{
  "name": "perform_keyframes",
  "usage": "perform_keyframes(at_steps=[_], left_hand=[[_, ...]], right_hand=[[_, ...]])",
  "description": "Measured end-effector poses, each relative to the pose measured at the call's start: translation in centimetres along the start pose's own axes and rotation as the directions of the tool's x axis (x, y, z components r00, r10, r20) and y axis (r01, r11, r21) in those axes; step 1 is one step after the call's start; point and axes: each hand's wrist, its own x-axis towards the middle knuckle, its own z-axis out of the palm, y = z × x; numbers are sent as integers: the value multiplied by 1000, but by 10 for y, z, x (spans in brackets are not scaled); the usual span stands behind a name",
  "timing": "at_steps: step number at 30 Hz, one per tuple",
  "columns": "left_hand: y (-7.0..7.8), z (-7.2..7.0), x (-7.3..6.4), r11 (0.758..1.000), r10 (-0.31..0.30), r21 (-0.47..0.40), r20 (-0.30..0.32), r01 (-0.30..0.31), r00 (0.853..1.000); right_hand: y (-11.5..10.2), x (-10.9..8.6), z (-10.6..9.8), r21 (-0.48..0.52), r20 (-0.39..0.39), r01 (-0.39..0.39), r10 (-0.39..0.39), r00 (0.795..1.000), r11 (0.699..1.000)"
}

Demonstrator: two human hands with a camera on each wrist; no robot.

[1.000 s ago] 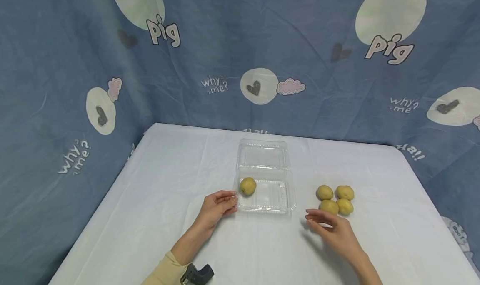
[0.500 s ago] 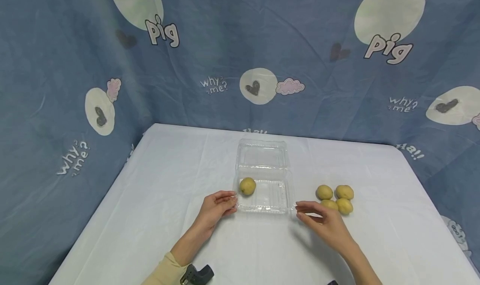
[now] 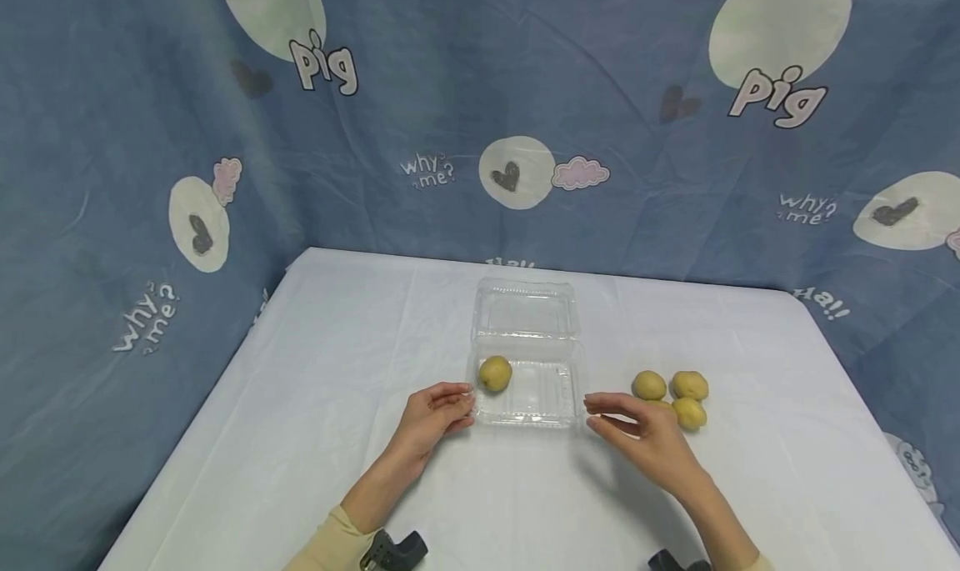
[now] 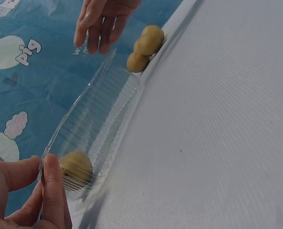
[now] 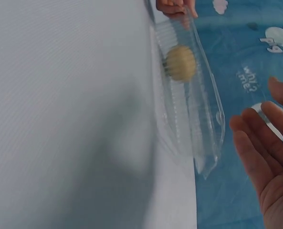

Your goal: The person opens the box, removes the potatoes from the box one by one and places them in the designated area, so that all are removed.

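Observation:
A clear plastic clamshell container (image 3: 543, 392) lies unfolded on the white table, its lid (image 3: 525, 311) spread toward the back. One yellow lemon (image 3: 496, 373) sits in the left part of its base. My left hand (image 3: 429, 425) pinches the rim at the front left corner between thumb and fingers, plainest in the left wrist view. My right hand (image 3: 651, 439) hovers by the right side of the base, thumb and fingers apart and holding nothing; a small gap to the rim shows in the right wrist view. Several more lemons (image 3: 689, 385) lie grouped behind the right hand, one mostly covered by it.
A white cloth covers the table (image 3: 337, 346). Blue printed fabric (image 3: 420, 96) hangs behind it and on the left side. Dark wrist straps (image 3: 393, 550) show at the bottom of the head view.
My right hand has moved left and slightly away from me, from near the lemons to the right side of the container. The left hand and container have stayed put.

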Motion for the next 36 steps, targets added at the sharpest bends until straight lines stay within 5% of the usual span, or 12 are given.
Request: perform_keyframes(at_steps=[36], left_hand=[[-1, -2, 1, 1000, 4, 21, 15, -4, 1000]], right_hand=[[1, 42, 37, 51, 143, -133, 124, 982, 990]])
